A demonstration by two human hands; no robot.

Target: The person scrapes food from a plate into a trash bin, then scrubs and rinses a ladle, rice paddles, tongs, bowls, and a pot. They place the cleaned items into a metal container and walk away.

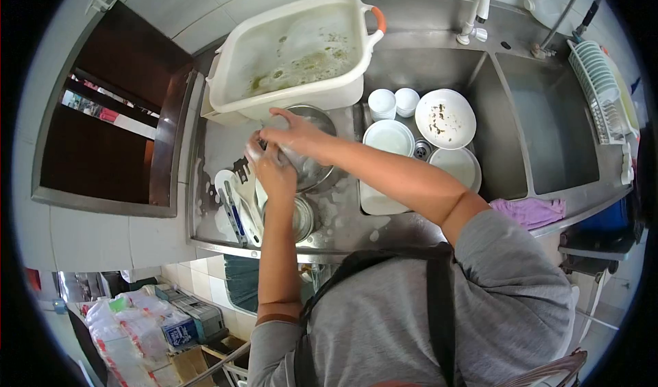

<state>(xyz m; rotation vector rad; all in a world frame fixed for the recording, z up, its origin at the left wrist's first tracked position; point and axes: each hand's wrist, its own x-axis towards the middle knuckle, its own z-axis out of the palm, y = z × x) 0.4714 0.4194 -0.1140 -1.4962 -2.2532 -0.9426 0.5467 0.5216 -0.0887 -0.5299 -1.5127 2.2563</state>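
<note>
Both hands meet at the left side of a round metal bowl (317,121) on the steel counter, just in front of the big white tub. My left hand (272,171) is closed at the bowl's near left edge. Across the bowl reaches my right hand (296,135), its fingers bent close to the left hand's fingertips; whatever they press on is hidden. Left of my left wrist lie light-coloured serving utensils (245,195) and a blue-handled utensil (235,212). Right beside that wrist stands a second round metal container (303,219), partly covered by my forearm.
A large white tub (291,99) of foamy, greenish water stands behind the hands. The sink basin (504,140) holds white cups (382,104), bowls and a food-specked plate (445,118). Further right are a second basin (545,113), a dish rack (598,89) and a purple cloth (529,212).
</note>
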